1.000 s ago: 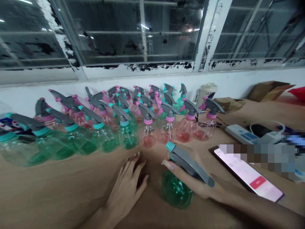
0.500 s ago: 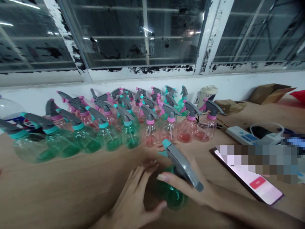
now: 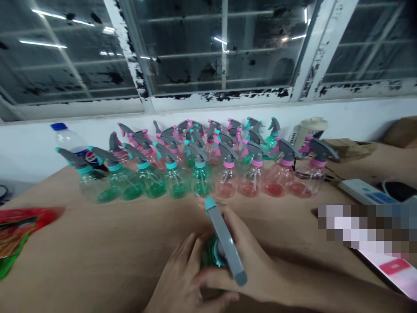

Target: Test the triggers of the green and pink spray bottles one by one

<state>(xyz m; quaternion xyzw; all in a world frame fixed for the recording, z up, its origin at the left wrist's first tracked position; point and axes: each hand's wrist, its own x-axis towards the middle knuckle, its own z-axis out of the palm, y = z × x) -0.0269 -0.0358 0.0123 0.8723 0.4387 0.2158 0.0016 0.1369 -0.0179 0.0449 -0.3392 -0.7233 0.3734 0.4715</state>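
A green spray bottle (image 3: 224, 239) with a grey and turquoise trigger head stands close to me, its nozzle pointing away. Most of its body is hidden by my hands. My left hand (image 3: 182, 269) is curled round the left side of the body, thumb at the near side. From the right, my right hand (image 3: 250, 261) is closed round the neck below the grey head, with its thumb across the near side. Beyond it runs a front row of green spray bottles (image 3: 178, 184) and pink spray bottles (image 3: 250, 184), with more behind.
At the right lie a phone (image 3: 391, 265), partly pixelated, and a white power strip (image 3: 361, 191). A red and green food packet (image 3: 19, 230) lies at the left. A Pepsi bottle (image 3: 73, 141) and a paper cup (image 3: 311, 128) stand near the wall under the window.
My left hand has come from open beside the spray bottle to closed round it. My right hand still grips it. The view has swung left, bringing the food packet in.
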